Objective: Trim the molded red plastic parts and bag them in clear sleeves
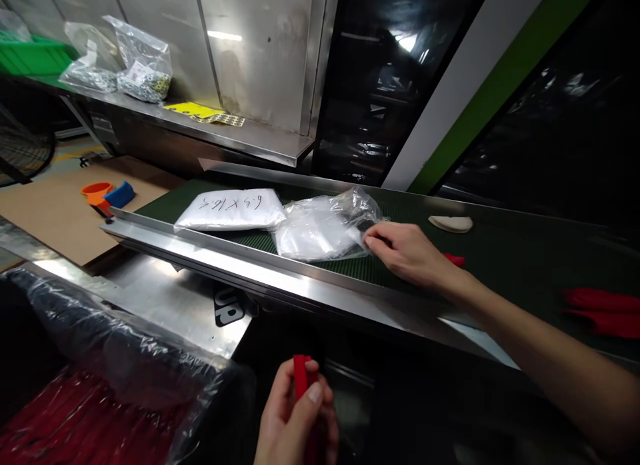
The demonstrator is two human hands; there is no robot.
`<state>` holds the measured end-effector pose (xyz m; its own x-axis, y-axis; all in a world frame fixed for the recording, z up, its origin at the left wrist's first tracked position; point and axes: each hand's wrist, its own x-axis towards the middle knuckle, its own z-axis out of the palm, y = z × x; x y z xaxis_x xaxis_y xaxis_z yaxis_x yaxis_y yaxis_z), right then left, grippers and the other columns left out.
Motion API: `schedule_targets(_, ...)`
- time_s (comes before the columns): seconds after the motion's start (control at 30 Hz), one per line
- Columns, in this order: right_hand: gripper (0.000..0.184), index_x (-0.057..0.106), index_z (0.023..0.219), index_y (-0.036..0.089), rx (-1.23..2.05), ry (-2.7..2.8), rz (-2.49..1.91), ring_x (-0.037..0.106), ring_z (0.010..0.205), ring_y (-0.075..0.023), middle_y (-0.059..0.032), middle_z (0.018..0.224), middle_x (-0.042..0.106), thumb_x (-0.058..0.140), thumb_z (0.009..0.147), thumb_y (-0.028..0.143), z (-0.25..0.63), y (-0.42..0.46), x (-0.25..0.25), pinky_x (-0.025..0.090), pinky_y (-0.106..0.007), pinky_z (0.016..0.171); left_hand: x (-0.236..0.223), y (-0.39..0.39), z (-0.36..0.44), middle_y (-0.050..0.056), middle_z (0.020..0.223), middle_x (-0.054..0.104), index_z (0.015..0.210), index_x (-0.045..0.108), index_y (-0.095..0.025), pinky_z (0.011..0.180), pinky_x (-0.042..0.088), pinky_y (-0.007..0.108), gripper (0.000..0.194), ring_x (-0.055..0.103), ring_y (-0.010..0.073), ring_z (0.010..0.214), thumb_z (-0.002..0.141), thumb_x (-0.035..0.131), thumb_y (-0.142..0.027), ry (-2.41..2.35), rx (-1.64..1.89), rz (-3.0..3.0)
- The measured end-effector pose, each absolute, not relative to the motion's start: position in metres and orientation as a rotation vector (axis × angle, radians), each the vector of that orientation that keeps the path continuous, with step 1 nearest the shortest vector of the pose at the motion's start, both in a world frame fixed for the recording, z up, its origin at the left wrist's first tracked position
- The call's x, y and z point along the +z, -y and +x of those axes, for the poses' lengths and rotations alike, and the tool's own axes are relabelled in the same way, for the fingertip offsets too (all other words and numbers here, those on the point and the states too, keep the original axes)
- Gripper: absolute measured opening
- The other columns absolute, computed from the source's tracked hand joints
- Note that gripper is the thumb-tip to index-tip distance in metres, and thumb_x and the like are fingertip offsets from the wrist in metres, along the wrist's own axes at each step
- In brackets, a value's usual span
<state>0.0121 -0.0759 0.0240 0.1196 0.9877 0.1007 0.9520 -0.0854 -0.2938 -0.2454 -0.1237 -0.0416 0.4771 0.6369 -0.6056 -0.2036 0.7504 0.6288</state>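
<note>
At far left, a dark fan (25,142) stands beneath a green crate (33,57), while below, a clear plastic liner (125,332) surrounds a heap of red pieces (90,418). A cardboard sheet (50,212) carries an orange-and-blue object (119,196) near the end of a green conveyor belt (520,252). Behind it, two clear bags of small metal parts (143,78) sit side by side on a steel shelf (270,142), with yellow sheets (193,110) lying flat to their right.

On the belt, a white packet (230,210) marked by hand in black rests upside down to the viewer. In the foreground, the left hand (295,418) holds a narrow red strip (300,378) upright, its fingers curled around it and the thumb pressed along its side. Just beyond, a crinkled clear plastic bag (320,228) with white contents lies on the belt, its left end touching the packet. The right hand (407,252) reaches in from the right, fingers narrowed to a pinch on the bag's near right edge.

Past that wrist shows a small red piece (455,260), with an off-white half-round piece (451,224) near the belt's far edge. At far right lies what appears to be a folded red bundle (605,312), blurred in the dim light.
</note>
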Motion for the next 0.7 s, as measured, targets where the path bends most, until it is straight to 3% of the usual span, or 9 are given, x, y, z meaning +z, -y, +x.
schedule_targets(0.13,0.017,0.059,0.085,0.02,0.513,1.737,-1.8,0.054,0.073,-0.0086,0.0028,0.081,0.06,0.046,0.096,0.023,-0.05,0.141,0.03,0.041,-0.021,0.067,-0.025,0.126,-0.236,-0.002,0.085,0.057,0.101,0.047,-0.022,0.043,0.037,0.016,0.044,0.047,0.0045,0.053,0.074,0.076,-0.04,-0.849,0.638,0.744)
schedule_targets(0.3,0.013,0.058,0.091,0.022,0.853,1.548,-1.657,0.054,0.074,-0.0078,0.0031,0.084,0.058,0.046,0.096,0.019,-0.094,0.198,-0.006,0.043,-0.021,0.067,-0.033,0.134,-0.235,-0.003,0.084,0.055,0.097,0.048,-0.02,0.044,0.037,0.016,0.031,0.044,0.0019,0.05,0.079,0.071,-0.032,-0.912,0.559,0.851)
schedule_targets(0.43,0.012,0.056,0.086,0.022,0.704,1.327,-1.851,0.053,0.071,-0.0076,0.0035,0.08,0.056,0.049,0.095,0.021,-0.098,0.218,-0.03,0.042,-0.021,0.065,-0.051,0.144,-0.238,-0.002,0.083,0.054,0.103,0.045,-0.021,0.043,0.036,0.017,0.028,0.044,0.0041,0.05,0.083,0.063,-0.029,-1.034,0.481,0.877)
schedule_targets(0.53,0.002,0.054,0.091,0.02,0.427,1.331,-1.826,0.053,0.076,-0.0087,0.0006,0.087,0.056,0.052,0.092,0.02,-0.099,0.221,-0.031,0.044,-0.021,0.068,-0.06,0.15,-0.237,-0.002,0.086,0.056,0.107,0.046,-0.023,0.06,0.046,0.02,0.03,0.055,0.008,0.066,0.083,0.062,-0.024,-1.077,0.523,1.033)
schedule_targets(0.6,0.013,0.054,0.102,0.019,0.32,1.414,-1.796,0.054,0.081,-0.0107,-0.0021,0.095,0.056,0.058,0.09,0.024,-0.1,0.218,-0.025,0.046,-0.023,0.072,-0.065,0.154,-0.237,-0.001,0.091,0.06,0.116,0.044,-0.027,0.072,0.049,0.024,0.04,0.059,0.0115,0.079,0.082,0.062,-0.018,-1.053,0.543,1.298)
schedule_targets(0.7,0.012,0.058,0.103,0.023,0.652,1.516,-1.807,0.057,0.076,-0.0103,0.0011,0.089,0.06,0.057,0.092,0.029,-0.098,0.215,-0.015,0.047,-0.021,0.064,-0.071,0.162,-0.24,0.001,0.103,0.062,0.131,0.031,-0.035,0.074,0.05,0.029,0.058,0.062,0.0161,0.086,0.083,0.054,-0.013,-0.89,0.561,1.811)
